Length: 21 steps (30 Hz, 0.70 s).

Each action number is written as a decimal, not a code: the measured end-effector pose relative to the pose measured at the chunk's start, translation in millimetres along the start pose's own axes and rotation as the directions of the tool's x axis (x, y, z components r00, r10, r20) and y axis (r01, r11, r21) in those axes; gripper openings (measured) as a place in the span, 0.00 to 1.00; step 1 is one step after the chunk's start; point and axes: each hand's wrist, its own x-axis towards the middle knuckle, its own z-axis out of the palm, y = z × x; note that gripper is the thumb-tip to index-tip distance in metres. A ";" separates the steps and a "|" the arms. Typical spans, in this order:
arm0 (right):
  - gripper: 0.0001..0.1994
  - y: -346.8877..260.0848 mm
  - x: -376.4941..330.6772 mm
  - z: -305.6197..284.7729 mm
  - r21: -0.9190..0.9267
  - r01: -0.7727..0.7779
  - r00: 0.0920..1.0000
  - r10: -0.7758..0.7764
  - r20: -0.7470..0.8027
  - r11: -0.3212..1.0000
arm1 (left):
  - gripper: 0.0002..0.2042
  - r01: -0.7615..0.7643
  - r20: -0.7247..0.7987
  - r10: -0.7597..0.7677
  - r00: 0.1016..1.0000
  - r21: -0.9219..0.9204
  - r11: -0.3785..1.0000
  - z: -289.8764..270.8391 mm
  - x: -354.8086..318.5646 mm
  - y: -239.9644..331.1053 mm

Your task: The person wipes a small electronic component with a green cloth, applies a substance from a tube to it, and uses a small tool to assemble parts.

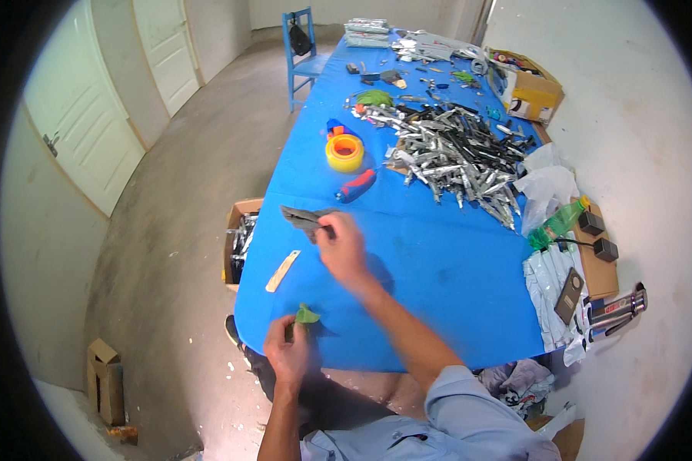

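Note:
My left hand (pixel 287 349) is closed at the near left edge of the blue-covered table (pixel 446 323), pinching a small green piece (pixel 307 313) that looks like cloth or leaf. Farther up, my right hand (pixel 342 250) is slightly blurred and closed on a dark grey cloth (pixel 304 220), held over the table. A pale wooden strip (pixel 283 271) lies between the two hands, touching neither. Beyond the grey cloth rest a red-and-blue handled tool (pixel 355 187) and a roll of yellow tape (pixel 344 154).
A large heap of silver and black tube-like pieces (pixel 461 150) covers the table's right middle. Along the right edge are a green bottle (pixel 557 223), a phone-like slab (pixel 569 295) and a steel flask (pixel 619 309). A cardboard box (pixel 242 238) stands left of the table; a blue chair (pixel 306 65) is farther back.

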 end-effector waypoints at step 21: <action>0.11 109.8 7.2 -187.1 -0.556 -0.231 0.969 0.135 -0.209 0.799 | 0.05 -0.061 -0.003 0.062 0.998 0.112 0.992 6.0 -4.0 -2.0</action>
